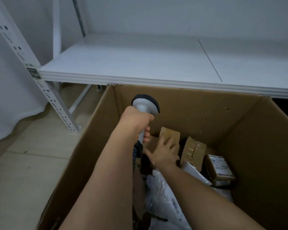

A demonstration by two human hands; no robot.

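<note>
Reaching into the cardboard box (198,110), the right hand (163,153) lays spread, straight fingers on a taped brown parcel (170,134) near the far wall, not yet gripping it. The left hand (136,120) wraps a barcode scanner (144,103), handle roughly upright, head toward the far-left corner. The parcel stands on end, long axis slightly tilted. Early going, I judge (other parcels wait in the box).

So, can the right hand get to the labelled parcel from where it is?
Probably yes. The right hand lies on a small parcel inside the box; the labelled parcel sits uncovered to its right. Only a taped parcel stands between, and the hand could pass over it.
</note>
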